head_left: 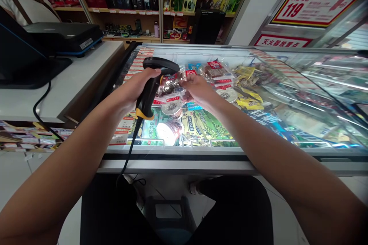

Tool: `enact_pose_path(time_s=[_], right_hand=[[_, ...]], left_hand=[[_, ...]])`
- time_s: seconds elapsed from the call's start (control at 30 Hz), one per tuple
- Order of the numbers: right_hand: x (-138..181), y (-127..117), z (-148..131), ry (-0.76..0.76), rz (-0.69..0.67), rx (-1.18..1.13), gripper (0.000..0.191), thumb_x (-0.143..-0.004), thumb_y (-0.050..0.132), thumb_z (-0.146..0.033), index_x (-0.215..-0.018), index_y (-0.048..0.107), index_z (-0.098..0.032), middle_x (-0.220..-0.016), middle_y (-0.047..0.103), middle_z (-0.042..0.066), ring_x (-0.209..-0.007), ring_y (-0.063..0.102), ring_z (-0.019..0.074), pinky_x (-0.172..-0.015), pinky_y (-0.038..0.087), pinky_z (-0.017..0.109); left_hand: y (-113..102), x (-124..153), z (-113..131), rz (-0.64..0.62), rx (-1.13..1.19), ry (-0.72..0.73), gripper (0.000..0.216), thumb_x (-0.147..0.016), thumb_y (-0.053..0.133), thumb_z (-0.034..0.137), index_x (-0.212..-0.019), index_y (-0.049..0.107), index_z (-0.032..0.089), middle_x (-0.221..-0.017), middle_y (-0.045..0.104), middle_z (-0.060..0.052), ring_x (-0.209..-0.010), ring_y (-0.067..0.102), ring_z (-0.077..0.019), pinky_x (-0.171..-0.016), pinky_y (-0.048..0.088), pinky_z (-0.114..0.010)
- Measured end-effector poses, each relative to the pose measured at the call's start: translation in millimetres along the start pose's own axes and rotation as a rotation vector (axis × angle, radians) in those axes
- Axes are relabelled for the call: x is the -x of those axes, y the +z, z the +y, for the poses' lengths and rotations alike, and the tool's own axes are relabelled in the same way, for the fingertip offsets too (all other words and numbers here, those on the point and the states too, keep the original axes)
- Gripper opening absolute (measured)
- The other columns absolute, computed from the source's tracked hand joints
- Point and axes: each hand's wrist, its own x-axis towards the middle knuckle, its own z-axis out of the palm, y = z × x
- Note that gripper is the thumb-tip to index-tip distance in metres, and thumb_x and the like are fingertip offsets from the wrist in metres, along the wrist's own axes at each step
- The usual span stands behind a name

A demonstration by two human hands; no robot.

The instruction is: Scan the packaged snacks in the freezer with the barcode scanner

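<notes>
My left hand [137, 86] is wrapped round the handle of a black barcode scanner [153, 84] with a yellow base; its head points right and its cable hangs down over the freezer's front edge. My right hand [198, 89] pinches a clear snack packet [170, 85] with a red label and holds it just in front of the scanner's head. Both hands hover above the glass lid of a chest freezer [218, 153], which holds frozen food packs and round tubs.
A white counter [71, 80] at the left carries a black register base and a dark scale. Shelves of packaged goods [161, 4] line the back wall. A red and yellow sign [316, 4] hangs at the right. A stool stands between my legs.
</notes>
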Motion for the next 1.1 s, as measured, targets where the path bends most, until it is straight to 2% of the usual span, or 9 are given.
enact_pose_path(time_s=[0.07, 0.17, 0.27, 0.43, 0.6, 0.77, 0.87, 1.0, 1.1], right_hand=[[-3, -4, 1, -0.076, 0.083, -0.007, 0.018, -0.1, 0.06, -0.036, -0.093, 0.05, -0.023, -0.064, 0.058, 0.0, -0.055, 0.065, 0.0161, -0.053, 0.056, 0.028], [-7, -11, 1, -0.153, 0.169, -0.028, 0.016, -0.1, 0.057, -0.034, -0.093, 0.047, -0.024, -0.071, 0.059, 0.0, -0.059, 0.068, 0.0175, -0.055, 0.058, 0.03], [-12, -15, 3, -0.17, 0.195, -0.046, 0.015, -0.099, 0.056, -0.031, -0.092, 0.046, -0.025, -0.071, 0.059, -0.001, -0.058, 0.068, 0.0182, -0.057, 0.06, 0.034], [-22, -18, 10, -0.181, 0.201, -0.054, 0.014, -0.098, 0.058, -0.033, -0.092, 0.048, -0.026, -0.071, 0.059, -0.001, -0.057, 0.066, 0.0174, -0.061, 0.062, 0.037], [-27, -20, 15, -0.218, 0.212, -0.044, 0.014, -0.095, 0.059, -0.036, -0.094, 0.051, -0.025, -0.072, 0.058, 0.001, -0.066, 0.068, 0.0211, -0.064, 0.062, 0.04], [-19, -20, 6, -0.184, 0.193, 0.002, 0.013, -0.096, 0.057, -0.033, -0.103, 0.055, -0.022, -0.081, 0.062, 0.005, -0.074, 0.07, 0.0231, -0.068, 0.062, 0.041], [-18, -26, 2, -0.174, 0.24, 0.105, 0.016, -0.098, 0.054, -0.035, -0.107, 0.057, -0.022, -0.09, 0.066, 0.007, -0.079, 0.071, 0.0239, -0.066, 0.06, 0.039], [-22, -46, 1, -0.193, 0.358, 0.344, 0.027, -0.099, 0.052, -0.037, -0.12, 0.056, -0.021, -0.094, 0.069, 0.008, -0.075, 0.07, 0.0243, -0.063, 0.057, 0.038], [-21, -61, 1, -0.196, 0.396, 0.657, 0.036, -0.094, 0.061, -0.031, -0.127, 0.057, -0.016, -0.1, 0.07, 0.013, -0.091, 0.069, 0.0296, -0.076, 0.057, 0.043]], left_hand=[[5, 9, 9, -0.032, 0.087, 0.018, 0.03, -0.087, 0.057, 0.042, -0.091, 0.064, 0.013, -0.077, 0.066, -0.006, -0.065, 0.062, -0.014, -0.065, 0.049, -0.025], [7, 16, 15, -0.144, 0.169, 0.017, 0.027, -0.09, 0.049, 0.037, -0.086, 0.06, 0.013, -0.074, 0.062, -0.006, -0.057, 0.057, -0.012, -0.053, 0.047, -0.023], [6, 17, 14, -0.193, 0.167, -0.01, 0.021, -0.09, 0.05, 0.032, -0.09, 0.059, 0.013, -0.074, 0.062, -0.005, -0.053, 0.055, -0.0114, -0.046, 0.045, -0.023], [5, 17, 11, -0.252, 0.114, -0.058, 0.021, -0.091, 0.049, 0.032, -0.088, 0.057, 0.013, -0.072, 0.061, -0.005, -0.053, 0.055, -0.0098, -0.047, 0.046, -0.019], [7, 16, 10, -0.218, 0.066, -0.021, 0.023, -0.086, 0.053, 0.037, -0.091, 0.057, 0.015, -0.073, 0.061, -0.005, -0.051, 0.054, -0.0114, -0.049, 0.047, -0.024], [7, 14, 9, -0.18, -0.022, -0.003, 0.027, -0.084, 0.052, 0.039, -0.095, 0.061, 0.015, -0.076, 0.061, -0.006, -0.051, 0.054, -0.0133, -0.055, 0.048, -0.03], [6, 14, 9, -0.172, -0.013, 0.01, 0.026, -0.086, 0.051, 0.038, -0.09, 0.06, 0.014, -0.076, 0.062, -0.007, -0.051, 0.053, -0.0116, -0.052, 0.045, -0.027], [3, 15, 10, -0.182, 0.011, 0.036, 0.024, -0.088, 0.052, 0.038, -0.089, 0.059, 0.015, -0.076, 0.063, -0.006, -0.05, 0.052, -0.0108, -0.049, 0.042, -0.024], [4, 15, 10, -0.175, 0.03, 0.018, 0.023, -0.09, 0.052, 0.037, -0.089, 0.059, 0.015, -0.078, 0.065, -0.006, -0.051, 0.053, -0.0106, -0.05, 0.042, -0.025]])
